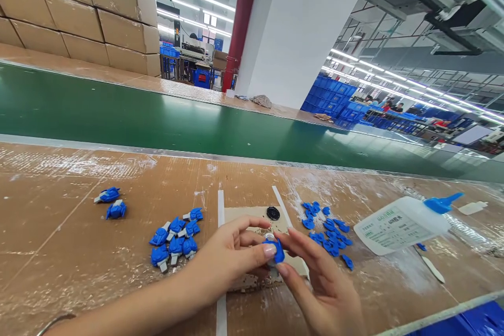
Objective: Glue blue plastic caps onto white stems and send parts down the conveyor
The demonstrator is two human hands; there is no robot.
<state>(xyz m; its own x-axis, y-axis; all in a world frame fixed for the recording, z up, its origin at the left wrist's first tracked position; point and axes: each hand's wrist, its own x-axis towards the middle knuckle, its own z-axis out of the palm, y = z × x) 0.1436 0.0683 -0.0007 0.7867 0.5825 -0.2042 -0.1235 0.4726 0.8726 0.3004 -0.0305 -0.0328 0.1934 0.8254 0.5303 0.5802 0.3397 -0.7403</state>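
Clock centred on the held piece, 12 pointing away from the wearer. Blue-and-grey piece (pixel 279 253) in both hands, raised above the beige board (pixel 236 214) on the bench (pixel 79 252). Grip of the left hand (pixel 236 252): thumb pressed on the near face, fingers curled behind—clamped on the piece. Grip of the right hand (pixel 323 278): thumb and forefinger tips pinched on the blue edge at 3 o'clock; other fingers loose.

Handling, by judgement: very light, likely hard moulded plastic, stiff rather than springy. Smooth curved faces could slide under a fingertip, more so if wet. Thin edges probably the weak spot; squeeze modestly. Best hold looks to be the thick pale body, from 9 o'clock, leaving the blue edge to the other fingertips. Underside mostly hidden by fingers—cannot tell its shape.

Around it: black disc (pixel 273 213) at 12 on the board; cluster of blue-and-grey pieces (pixel 176 245) at 9; loose blue parts (pixel 333 228) at 2, small, thin-looking, best lifted by the rim; bottle (pixel 401 226) near 3, lying down, blue nozzle pointing away to the right.
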